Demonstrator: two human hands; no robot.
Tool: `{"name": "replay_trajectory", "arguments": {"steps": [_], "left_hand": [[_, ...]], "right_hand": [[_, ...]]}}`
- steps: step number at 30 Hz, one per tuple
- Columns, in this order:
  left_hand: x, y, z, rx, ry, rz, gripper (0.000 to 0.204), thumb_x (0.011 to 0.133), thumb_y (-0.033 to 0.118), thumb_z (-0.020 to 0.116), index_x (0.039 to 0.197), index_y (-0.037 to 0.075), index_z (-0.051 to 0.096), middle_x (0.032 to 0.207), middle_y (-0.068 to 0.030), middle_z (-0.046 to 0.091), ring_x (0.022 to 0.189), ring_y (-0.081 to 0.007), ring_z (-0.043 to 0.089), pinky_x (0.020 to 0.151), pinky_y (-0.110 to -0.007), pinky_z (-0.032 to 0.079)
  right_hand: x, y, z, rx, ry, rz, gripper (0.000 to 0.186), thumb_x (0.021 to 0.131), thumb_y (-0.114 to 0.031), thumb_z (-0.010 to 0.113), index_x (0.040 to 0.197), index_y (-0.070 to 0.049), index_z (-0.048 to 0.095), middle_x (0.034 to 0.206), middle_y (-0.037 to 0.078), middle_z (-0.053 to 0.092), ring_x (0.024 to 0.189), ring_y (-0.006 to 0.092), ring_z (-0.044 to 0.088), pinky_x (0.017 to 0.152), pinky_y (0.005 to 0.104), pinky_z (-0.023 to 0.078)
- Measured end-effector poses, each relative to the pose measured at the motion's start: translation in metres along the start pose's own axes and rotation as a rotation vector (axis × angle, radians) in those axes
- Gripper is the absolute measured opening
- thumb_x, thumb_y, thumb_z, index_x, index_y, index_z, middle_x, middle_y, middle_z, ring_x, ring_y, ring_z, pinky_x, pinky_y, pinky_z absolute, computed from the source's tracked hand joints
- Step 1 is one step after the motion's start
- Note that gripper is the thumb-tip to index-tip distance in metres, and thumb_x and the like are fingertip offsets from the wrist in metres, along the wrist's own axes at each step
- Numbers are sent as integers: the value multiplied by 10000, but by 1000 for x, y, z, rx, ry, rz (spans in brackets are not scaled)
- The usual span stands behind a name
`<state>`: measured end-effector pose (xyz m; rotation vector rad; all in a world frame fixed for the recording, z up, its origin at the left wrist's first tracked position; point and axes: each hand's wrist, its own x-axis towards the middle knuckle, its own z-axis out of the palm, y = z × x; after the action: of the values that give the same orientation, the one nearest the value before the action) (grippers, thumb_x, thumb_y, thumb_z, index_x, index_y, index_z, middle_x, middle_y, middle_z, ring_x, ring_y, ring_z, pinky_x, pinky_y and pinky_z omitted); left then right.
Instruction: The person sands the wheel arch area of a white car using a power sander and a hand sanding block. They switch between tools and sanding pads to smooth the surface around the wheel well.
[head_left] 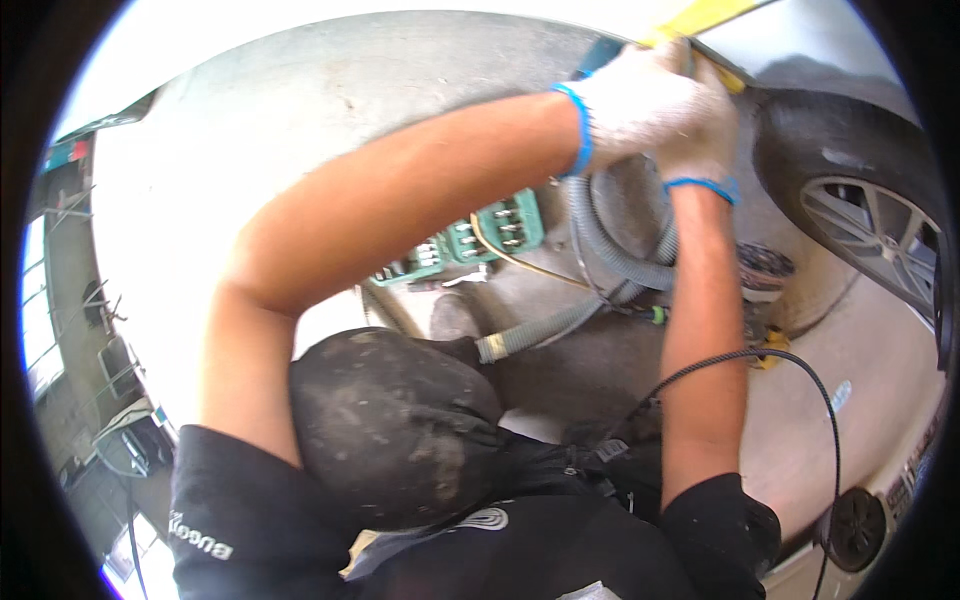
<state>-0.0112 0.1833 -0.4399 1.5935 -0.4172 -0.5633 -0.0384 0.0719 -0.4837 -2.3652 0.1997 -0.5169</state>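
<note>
Both my hands are raised together at the upper right, in white knit gloves with blue cuffs. My left hand (638, 108) is closed at the yellow-covered edge (705, 18) of a white panel. A dark teal piece (598, 56) shows just behind its knuckles; its kind is unclear. Pressed against the left hand from the right is my right hand (708, 132), its fingers bent upward and closed. What lies between the hands is hidden, and the gloves are slightly blurred.
A car wheel (870, 215) stands right of my hands. Below them lie a coiled grey hose (625, 245) and a green socket case (515, 222) on the floor. A black braided cable (800, 362) arcs past my right forearm. My dark, stained knee (390, 430) is bent in front.
</note>
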Motion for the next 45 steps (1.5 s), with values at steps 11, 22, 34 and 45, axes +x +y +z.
{"name": "replay_trajectory", "arguments": {"steps": [11, 22, 34, 45], "left_hand": [[-8, 17, 16, 235, 153, -4, 672, 816, 311, 616, 1333, -86, 449, 1214, -317, 468, 1084, -430, 535, 974, -428, 439], [-5, -12, 12, -100, 79, 55, 697, 858, 326, 654, 1454, 52, 420, 1306, -165, 538, 1225, -252, 506, 1033, -336, 395], [-12, -12, 23, -5, 192, 81, 622, 900, 370, 628, 1342, -34, 461, 1294, -245, 494, 1231, -321, 491, 1046, -347, 381], [-6, -7, 0, 124, 5, 37, 820, 798, 392, 710, 1445, 23, 368, 1369, -284, 427, 1286, -403, 438, 1089, -382, 357]], "right_hand": [[-5, -11, -18, 43, 4, -118, 410, 841, -350, 675, 1125, -60, 615, 1004, 240, 679, 974, 429, 643, 808, 445, 526], [-2, -2, -7, 7, -5, 96, 381, 822, -361, 635, 998, -24, 604, 986, 255, 680, 989, 437, 639, 823, 474, 506], [-4, -15, -16, 6, 14, 102, 355, 833, -338, 630, 952, -4, 607, 934, 277, 670, 961, 457, 634, 798, 490, 510], [-1, -14, 1, -65, 43, 185, 379, 858, -373, 626, 986, -17, 610, 945, 263, 680, 947, 462, 642, 819, 491, 519]]}}
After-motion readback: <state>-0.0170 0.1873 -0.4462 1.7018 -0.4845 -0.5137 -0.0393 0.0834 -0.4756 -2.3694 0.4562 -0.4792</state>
